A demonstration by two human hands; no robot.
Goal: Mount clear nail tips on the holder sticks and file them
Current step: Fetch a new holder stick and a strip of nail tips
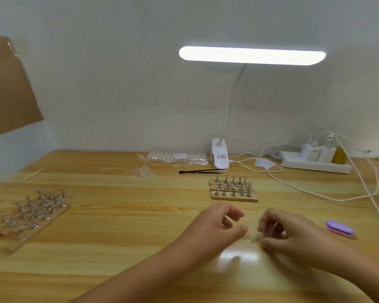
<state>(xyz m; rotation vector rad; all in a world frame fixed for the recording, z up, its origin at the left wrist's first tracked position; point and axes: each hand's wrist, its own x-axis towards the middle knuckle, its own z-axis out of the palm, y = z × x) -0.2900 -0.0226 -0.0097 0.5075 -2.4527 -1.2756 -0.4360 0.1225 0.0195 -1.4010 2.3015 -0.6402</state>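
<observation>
- The left hand [219, 226] and the right hand [287, 232] are meeting just above the wooden table [118, 215], near its front edge, right of centre
- Both hands are pinching with thumb and forefinger on one small pale object [253, 237] between them; blur is hiding whether it is a clear nail tip, a holder stick, or both, so the hold on it is only probable
- The nearest rack of holder sticks [233, 190] is standing just beyond the hands; a second rack [34, 212] is lying toward the left edge
- Loose clear nail tips [143, 171] are lying scattered toward the back edge, in front of a bagged strip of tips [176, 157]
- The purple nail file [339, 229] is resting untouched just to the right of the right hand, so mounting is judged to be the step in hand
- Doing it well: one hand should be steadying the stick by its stem while the other is pressing the tip squarely onto the pad, fingers kept off the surface to be filed
- Risk: a tilted tip is likely to be popping off under the file
</observation>
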